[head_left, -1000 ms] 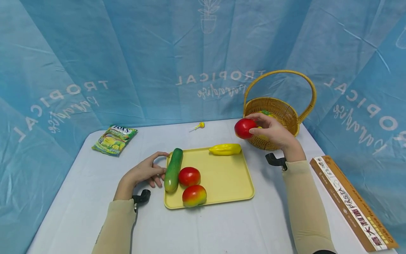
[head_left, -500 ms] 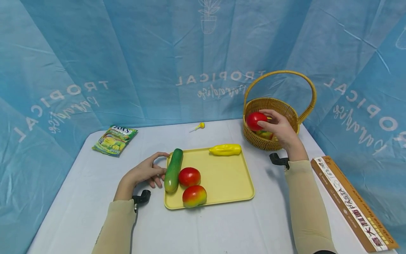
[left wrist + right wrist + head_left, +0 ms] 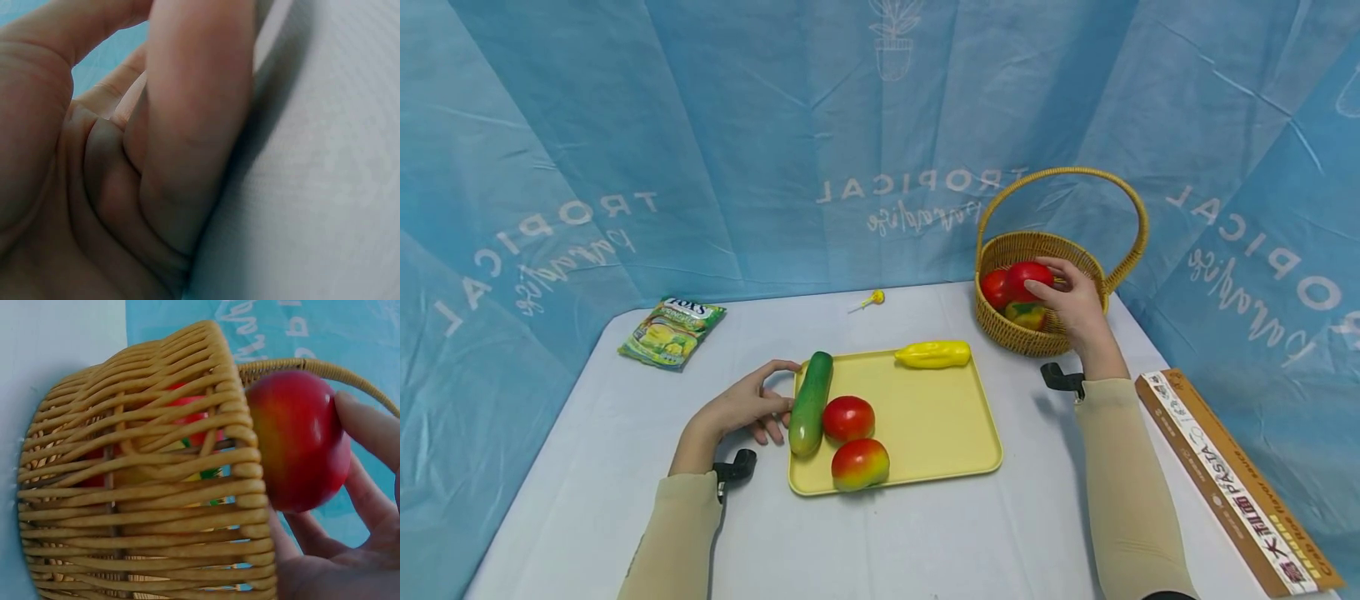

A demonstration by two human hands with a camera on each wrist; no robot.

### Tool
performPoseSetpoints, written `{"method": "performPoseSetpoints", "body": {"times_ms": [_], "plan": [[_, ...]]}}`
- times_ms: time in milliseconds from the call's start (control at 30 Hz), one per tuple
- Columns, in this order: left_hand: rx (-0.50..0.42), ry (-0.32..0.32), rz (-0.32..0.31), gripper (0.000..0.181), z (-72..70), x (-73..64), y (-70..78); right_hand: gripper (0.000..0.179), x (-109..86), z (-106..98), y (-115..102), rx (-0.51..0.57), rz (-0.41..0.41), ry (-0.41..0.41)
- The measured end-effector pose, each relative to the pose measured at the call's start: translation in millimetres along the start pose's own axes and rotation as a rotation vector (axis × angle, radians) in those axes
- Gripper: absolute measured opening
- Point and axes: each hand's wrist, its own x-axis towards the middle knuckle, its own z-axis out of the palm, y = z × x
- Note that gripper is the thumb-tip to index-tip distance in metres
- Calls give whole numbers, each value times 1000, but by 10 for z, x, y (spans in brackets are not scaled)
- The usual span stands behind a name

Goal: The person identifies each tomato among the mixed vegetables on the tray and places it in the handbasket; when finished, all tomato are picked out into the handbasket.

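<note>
My right hand (image 3: pixel 1075 304) holds a glossy round red fruit (image 3: pixel 297 440) with a yellow-orange patch, thumb on one side and fingers on the other. In the right wrist view the fruit overlaps the rim of the wicker basket (image 3: pixel 156 525). Inside the basket show another red fruit (image 3: pixel 995 289) and a yellow-green one (image 3: pixel 1026 315). My left hand (image 3: pixel 741 404) rests at the left edge of the yellow tray (image 3: pixel 936 425), fingers loosely bent, fingertips beside the green cucumber (image 3: pixel 811 404). The left wrist view shows bent fingers close over the white cloth.
On the tray lie a red tomato-like fruit (image 3: pixel 848 417), a red-and-yellow mango (image 3: pixel 860 464) and a yellow banana-like piece (image 3: pixel 932 354). A green candy bag (image 3: pixel 672 332) is at the back left, a yellow lollipop (image 3: pixel 874 297) at the back. A long pasta box (image 3: pixel 1236 483) lies right.
My right hand has carried the red fruit rightward from the basket's left side to over its opening, exposing another red fruit behind it. The left hand has stayed still.
</note>
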Motion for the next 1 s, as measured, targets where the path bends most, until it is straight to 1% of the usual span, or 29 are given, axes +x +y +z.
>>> {"method": "performPoseSetpoints", "body": {"times_ms": [133,233,400,700,1000], "plan": [[-6,-2,-3,70,1,-5,3,69,9,2,11,-10,22,65],[-9,-4,1,70,-1,-9,3,68,15,4,19,-24,34,96],[-10,-2,3,70,-2,-11,7,66,35,1,40,-35,39,107],[-6,-5,6,71,0,-8,1,61,49,-16,73,-60,15,118],[-1,-1,3,70,-1,-12,4,57,36,-12,38,-78,18,157]]}}
